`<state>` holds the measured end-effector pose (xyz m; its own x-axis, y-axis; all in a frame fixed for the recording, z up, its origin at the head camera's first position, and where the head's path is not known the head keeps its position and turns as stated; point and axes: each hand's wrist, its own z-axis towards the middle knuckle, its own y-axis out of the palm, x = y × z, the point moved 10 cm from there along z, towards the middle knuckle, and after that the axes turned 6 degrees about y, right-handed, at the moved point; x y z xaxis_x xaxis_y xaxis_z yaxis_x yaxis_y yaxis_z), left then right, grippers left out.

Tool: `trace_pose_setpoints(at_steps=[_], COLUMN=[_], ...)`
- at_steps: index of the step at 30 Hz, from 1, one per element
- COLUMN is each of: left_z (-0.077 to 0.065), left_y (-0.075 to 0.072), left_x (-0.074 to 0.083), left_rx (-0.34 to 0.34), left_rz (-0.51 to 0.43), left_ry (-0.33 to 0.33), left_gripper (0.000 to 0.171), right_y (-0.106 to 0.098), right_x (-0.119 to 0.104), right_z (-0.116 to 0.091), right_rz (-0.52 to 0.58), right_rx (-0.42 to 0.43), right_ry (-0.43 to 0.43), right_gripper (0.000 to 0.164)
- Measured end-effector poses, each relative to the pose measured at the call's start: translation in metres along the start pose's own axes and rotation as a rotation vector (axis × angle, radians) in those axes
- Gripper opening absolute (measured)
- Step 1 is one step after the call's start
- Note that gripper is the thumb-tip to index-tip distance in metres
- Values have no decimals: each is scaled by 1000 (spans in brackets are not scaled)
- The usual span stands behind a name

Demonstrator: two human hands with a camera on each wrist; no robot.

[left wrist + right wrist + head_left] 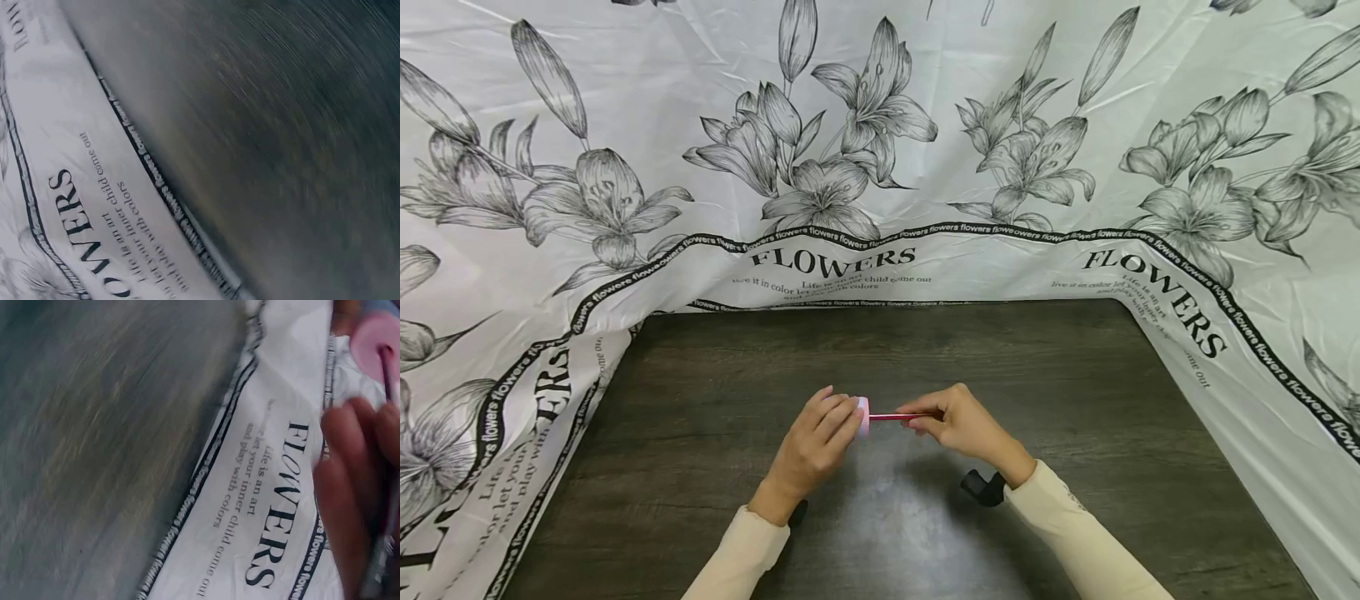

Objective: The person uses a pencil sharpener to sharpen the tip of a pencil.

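Above the dark table, my left hand [822,440] grips a small round pencil sharpener [863,418], pink in front with a pale bluish body. Its fingers cover most of the body. A slim red pencil [891,417] runs level from the sharpener's face to my right hand [964,427], which pinches it between thumb and fingers. Close up in the right wrist view, the pencil [389,384] enters a hole in the sharpener's pink face [370,347]; the hand's fingers [344,487] are blurred. Neither hand nor object shows in the left wrist view.
The dark wood-grain table [737,358] spreads around both hands. A white cloth [1000,267] with black flower prints and lettering surrounds its back and sides. Black straps or mounts [981,487] sit at the wrists.
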<state>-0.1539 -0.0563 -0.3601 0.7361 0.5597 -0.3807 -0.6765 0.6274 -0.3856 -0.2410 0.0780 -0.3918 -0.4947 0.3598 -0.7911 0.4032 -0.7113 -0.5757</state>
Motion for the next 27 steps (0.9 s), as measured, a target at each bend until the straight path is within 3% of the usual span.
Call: trace_pose_setpoints(at_steps=[2, 5, 7, 10, 12, 15, 17, 19, 21, 23, 27], left_z=[-4, -12, -19, -31, -41, -53, -51, -43, -29, -13, 8], left_y=[5, 13, 20, 33, 42, 49, 49, 46, 39, 28, 7], left_x=[-10, -29, -39, -52, -57, -59, -60, -59, -55, -45, -18], left_rx=[-46, -124, -178, -291, -377, -477, -480, -431, -353, -253, -54], left_rz=[-94, -279, -408, -601, -705, -776, -762, -701, -590, -454, -129], left_ry=[-122, -359, -517, -772, -932, -1088, -1083, -995, -830, -623, -227], left_gripper=[24, 40, 48, 56, 54, 52, 54, 57, 58, 47, 19], right_y=[-3, -7, -8, -7, -6, -2, -1, -3, -6, -11, -16], right_x=[-12, -34, -43, -50, -51, -53, -52, -52, -49, -43, -19], right_z=[-1, -10, -18, -29, -33, -36, -35, -32, -26, -18, -2], right_rz=[-176, -449, -572, -695, -735, -746, -718, -653, -536, -367, 35], right_rx=[77, 248, 340, 437, 467, 480, 468, 439, 391, 324, 160], right_ry=[-134, -385, -508, -633, -691, -736, -734, -703, -637, -543, -251], right_gripper=[23, 30, 26, 17, 21, 26, 26, 23, 16, 13, 14])
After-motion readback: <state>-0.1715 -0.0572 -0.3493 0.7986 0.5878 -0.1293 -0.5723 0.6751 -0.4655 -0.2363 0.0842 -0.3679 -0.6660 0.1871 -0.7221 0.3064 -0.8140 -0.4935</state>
